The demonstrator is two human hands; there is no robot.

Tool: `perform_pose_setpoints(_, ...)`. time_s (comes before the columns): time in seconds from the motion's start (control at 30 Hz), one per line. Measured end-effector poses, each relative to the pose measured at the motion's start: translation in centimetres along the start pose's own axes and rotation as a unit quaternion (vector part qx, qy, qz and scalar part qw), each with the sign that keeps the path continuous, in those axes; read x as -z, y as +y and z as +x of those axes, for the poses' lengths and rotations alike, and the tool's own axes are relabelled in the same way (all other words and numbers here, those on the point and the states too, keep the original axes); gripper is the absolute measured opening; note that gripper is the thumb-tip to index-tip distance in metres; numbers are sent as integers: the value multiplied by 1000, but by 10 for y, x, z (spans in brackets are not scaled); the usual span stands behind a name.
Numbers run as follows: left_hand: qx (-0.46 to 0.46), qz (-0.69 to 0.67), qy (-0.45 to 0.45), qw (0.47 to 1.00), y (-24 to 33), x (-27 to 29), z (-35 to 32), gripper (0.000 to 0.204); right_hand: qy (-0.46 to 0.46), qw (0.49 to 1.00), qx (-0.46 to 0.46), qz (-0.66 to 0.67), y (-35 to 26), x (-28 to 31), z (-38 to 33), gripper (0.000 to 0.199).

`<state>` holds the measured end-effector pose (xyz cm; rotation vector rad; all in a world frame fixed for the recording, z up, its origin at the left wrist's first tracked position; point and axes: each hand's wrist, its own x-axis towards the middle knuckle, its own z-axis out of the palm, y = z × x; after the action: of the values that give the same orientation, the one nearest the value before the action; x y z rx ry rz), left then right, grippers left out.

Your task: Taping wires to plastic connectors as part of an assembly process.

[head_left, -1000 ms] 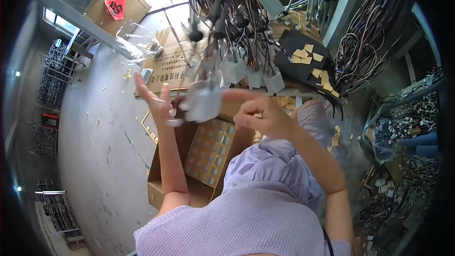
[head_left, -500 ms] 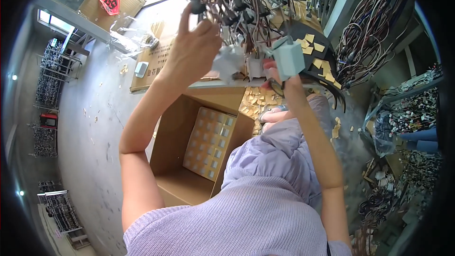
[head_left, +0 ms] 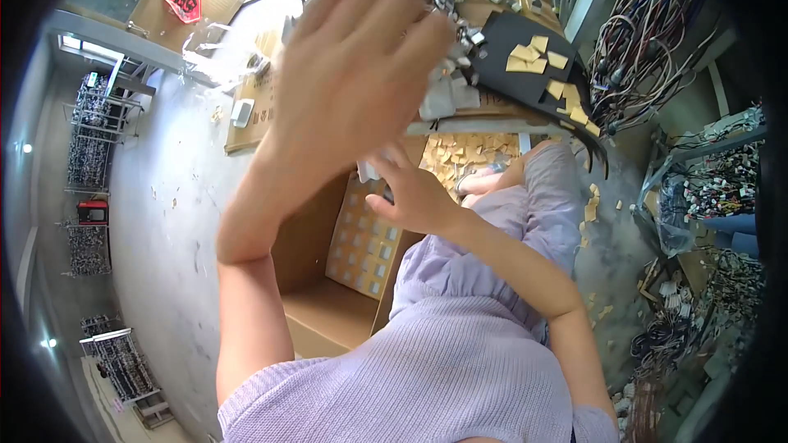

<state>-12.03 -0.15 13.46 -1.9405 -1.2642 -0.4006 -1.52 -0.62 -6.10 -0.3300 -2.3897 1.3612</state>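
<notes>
The cardboard-covered bench (head_left: 246, 141) spanned the upper middle, with an open brown carton (head_left: 316, 308) below its near edge. Beyond the bench's right edge hung a thick bundle of cables (head_left: 636, 57). A black board (head_left: 502, 39) lay at its near right corner. Inside the carton, a yellowish panel (head_left: 355, 256) showed rows of pale squares. The left hand (head_left: 353, 82), blurred and back upward, blocked much of the bench; whether it gripped anything could not be told. The right hand (head_left: 419, 197) stood over the carton, thumb apart from its fingers. A white piece (head_left: 367, 171) showed at those fingertips, partly hidden; whether they were closed on it was unclear. Yellow tabs (head_left: 525, 60) dotted the board.
</notes>
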Motion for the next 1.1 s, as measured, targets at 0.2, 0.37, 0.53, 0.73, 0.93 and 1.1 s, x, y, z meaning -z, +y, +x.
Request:
perform_pose_setpoints(0.2,-30,63,-141,987,-41,-50,-34,7,167,928,-159,292,32,19,-4,46)
perform_pose_setpoints(0.37,-5,15,-193,981,-59,-40,-56,15,247,961,-33,122,107,52,45,31)
perform_pose_setpoints(0.53,61,38,-172,982,-65,-50,-80,34,-16,980,-98,170,67,86,62,38)
perform_pose_setpoints(0.73,418,-438,-6,796,46,-46,-122,44,-41,921,-104,374,51,125,-15,36)
perform_pose_setpoints(0.93,499,-816,-162,242,148,-63,-113,66,74,941,-66,322,-15,122,-81,37)
perform_pose_setpoints(1.1,457,-877,-103,108,166,-35,-80,71,323,860,-128,374,6,166,-123,33)
